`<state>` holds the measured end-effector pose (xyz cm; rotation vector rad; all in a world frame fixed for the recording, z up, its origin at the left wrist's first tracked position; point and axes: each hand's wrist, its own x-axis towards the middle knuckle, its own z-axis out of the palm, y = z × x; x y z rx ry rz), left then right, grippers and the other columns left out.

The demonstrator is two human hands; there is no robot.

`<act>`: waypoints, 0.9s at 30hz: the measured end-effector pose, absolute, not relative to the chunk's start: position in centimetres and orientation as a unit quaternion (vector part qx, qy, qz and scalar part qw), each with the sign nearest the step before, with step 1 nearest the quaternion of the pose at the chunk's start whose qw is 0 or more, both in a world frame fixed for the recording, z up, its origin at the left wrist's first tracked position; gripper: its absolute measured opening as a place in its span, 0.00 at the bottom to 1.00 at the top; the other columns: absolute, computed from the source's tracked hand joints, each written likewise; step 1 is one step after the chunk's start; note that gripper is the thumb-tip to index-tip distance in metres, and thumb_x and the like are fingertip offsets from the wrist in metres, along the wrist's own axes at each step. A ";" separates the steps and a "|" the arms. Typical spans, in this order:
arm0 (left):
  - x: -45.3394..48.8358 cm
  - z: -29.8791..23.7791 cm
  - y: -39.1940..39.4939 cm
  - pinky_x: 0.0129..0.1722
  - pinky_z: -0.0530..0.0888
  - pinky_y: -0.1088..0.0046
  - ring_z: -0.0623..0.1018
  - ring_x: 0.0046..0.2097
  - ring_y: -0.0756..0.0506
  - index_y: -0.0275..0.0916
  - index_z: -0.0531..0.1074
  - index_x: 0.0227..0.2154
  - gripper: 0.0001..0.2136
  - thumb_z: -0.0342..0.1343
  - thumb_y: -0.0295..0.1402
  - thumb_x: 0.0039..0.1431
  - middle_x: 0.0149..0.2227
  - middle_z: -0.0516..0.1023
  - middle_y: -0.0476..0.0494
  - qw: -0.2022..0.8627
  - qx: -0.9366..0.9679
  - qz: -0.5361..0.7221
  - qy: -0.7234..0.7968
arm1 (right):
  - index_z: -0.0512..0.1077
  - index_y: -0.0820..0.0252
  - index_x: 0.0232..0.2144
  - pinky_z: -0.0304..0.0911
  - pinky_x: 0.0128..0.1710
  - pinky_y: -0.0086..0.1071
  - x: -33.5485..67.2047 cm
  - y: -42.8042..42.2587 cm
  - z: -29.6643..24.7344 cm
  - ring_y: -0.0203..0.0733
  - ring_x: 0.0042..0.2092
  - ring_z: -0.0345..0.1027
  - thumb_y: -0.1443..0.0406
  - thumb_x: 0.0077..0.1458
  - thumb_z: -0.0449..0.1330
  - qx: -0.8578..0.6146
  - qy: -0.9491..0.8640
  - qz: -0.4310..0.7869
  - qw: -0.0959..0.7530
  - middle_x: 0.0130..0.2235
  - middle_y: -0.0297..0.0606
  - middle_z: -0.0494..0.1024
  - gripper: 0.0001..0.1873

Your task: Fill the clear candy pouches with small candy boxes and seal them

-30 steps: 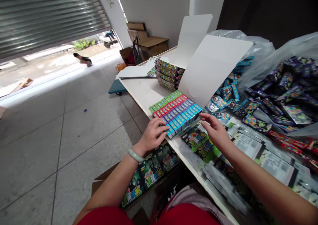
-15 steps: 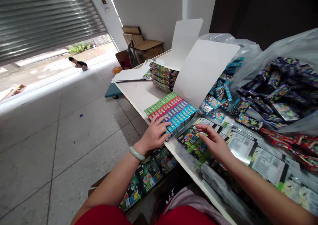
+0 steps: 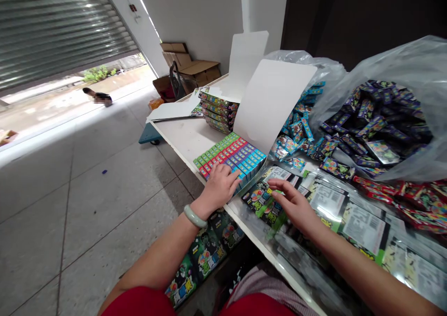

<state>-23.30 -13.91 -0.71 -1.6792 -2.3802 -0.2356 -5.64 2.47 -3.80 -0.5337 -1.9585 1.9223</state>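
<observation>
Rows of small candy boxes (image 3: 232,151) in green, red, purple and blue stand tightly packed in a display box whose white lid (image 3: 275,99) is raised. My left hand (image 3: 220,185), a pale bangle at its wrist, lies over the near end of these rows with fingers spread, touching the small boxes. To the right, my right hand (image 3: 292,203) hovers with curved fingers and thumb apart, nothing between them. Beneath it are flat printed packages (image 3: 256,195) in dark and green, partly under clear plastic.
Stacked filled display boxes (image 3: 217,112) stand behind. Clear bags hold purple packets (image 3: 380,120) and blue packets (image 3: 296,134); red packets (image 3: 415,199) lie at right. Dark printed boxes (image 3: 209,251) sit below the table edge. A person (image 3: 99,97) crouches near the shutter (image 3: 63,27).
The view has shifted slightly, so the table and boxes appear further left. My left hand's fingers have moved a little over the rows; my right hand stays hovering, about the same.
</observation>
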 end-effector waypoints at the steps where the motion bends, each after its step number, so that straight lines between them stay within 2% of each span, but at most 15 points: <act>1: -23.4 -0.7 -13.8 0.54 0.64 0.48 0.70 0.43 0.39 0.39 0.74 0.44 0.13 0.49 0.37 0.65 0.36 0.72 0.39 0.110 -0.574 -0.089 -0.807 | 0.71 0.53 0.42 0.66 0.51 0.42 -5.6 2.5 -3.8 0.46 0.50 0.69 0.55 0.54 0.58 -0.190 -0.689 0.678 0.173 0.47 0.41 0.74 0.15; 4: -24.0 -0.5 -13.3 0.57 0.61 0.45 0.69 0.53 0.36 0.39 0.75 0.40 0.10 0.51 0.36 0.64 0.46 0.74 0.36 0.103 -0.589 -0.115 -0.793 | 0.71 0.53 0.41 0.65 0.53 0.43 -5.6 2.7 -3.8 0.45 0.50 0.70 0.55 0.53 0.58 -0.193 -0.688 0.677 0.174 0.47 0.41 0.74 0.15; 7: -24.8 -0.1 -12.5 0.61 0.55 0.43 0.64 0.61 0.34 0.38 0.75 0.36 0.10 0.50 0.35 0.65 0.54 0.73 0.38 0.072 -0.624 -0.103 -0.771 | 0.71 0.54 0.42 0.64 0.53 0.43 -5.7 2.7 -3.8 0.45 0.49 0.70 0.55 0.52 0.59 -0.194 -0.684 0.681 0.176 0.48 0.41 0.74 0.16; 12: -25.6 0.5 -11.4 0.61 0.56 0.46 0.71 0.55 0.37 0.38 0.74 0.39 0.11 0.47 0.35 0.67 0.46 0.78 0.41 0.048 -0.646 -0.076 -0.758 | 0.72 0.54 0.42 0.66 0.50 0.42 -5.8 2.5 -3.7 0.46 0.49 0.70 0.55 0.52 0.59 -0.206 -0.673 0.688 0.179 0.47 0.41 0.74 0.16; 17: -24.9 0.9 -9.6 0.58 0.59 0.47 0.71 0.49 0.37 0.37 0.69 0.52 0.15 0.49 0.35 0.65 0.43 0.75 0.37 0.067 -0.629 -0.060 -0.772 | 0.72 0.55 0.41 0.66 0.50 0.42 -5.9 2.5 -3.8 0.46 0.49 0.69 0.56 0.52 0.59 -0.202 -0.671 0.691 0.179 0.47 0.43 0.74 0.15; 21: -24.0 0.8 -7.9 0.59 0.57 0.46 0.69 0.49 0.35 0.39 0.73 0.46 0.12 0.53 0.35 0.62 0.41 0.73 0.37 0.012 -0.607 -0.135 -0.783 | 0.73 0.54 0.41 0.67 0.49 0.41 -5.9 2.4 -3.9 0.46 0.50 0.70 0.57 0.52 0.59 -0.201 -0.671 0.690 0.183 0.47 0.41 0.75 0.15; 24: -24.7 0.6 -7.5 0.58 0.59 0.50 0.70 0.48 0.36 0.41 0.76 0.41 0.10 0.55 0.37 0.60 0.39 0.74 0.39 -0.015 -0.591 -0.183 -0.785 | 0.72 0.54 0.42 0.66 0.50 0.42 -6.1 3.0 -4.3 0.45 0.49 0.70 0.57 0.53 0.58 -0.209 -0.678 0.683 0.174 0.46 0.40 0.76 0.15; 27: -28.4 0.6 -8.2 0.56 0.63 0.56 0.70 0.48 0.39 0.43 0.73 0.48 0.16 0.55 0.41 0.60 0.43 0.74 0.41 -0.029 -0.537 -0.258 -0.803 | 0.70 0.53 0.47 0.67 0.49 0.44 -7.4 4.4 -5.1 0.46 0.49 0.70 0.57 0.53 0.58 -0.229 -0.678 0.675 0.179 0.47 0.41 0.76 0.18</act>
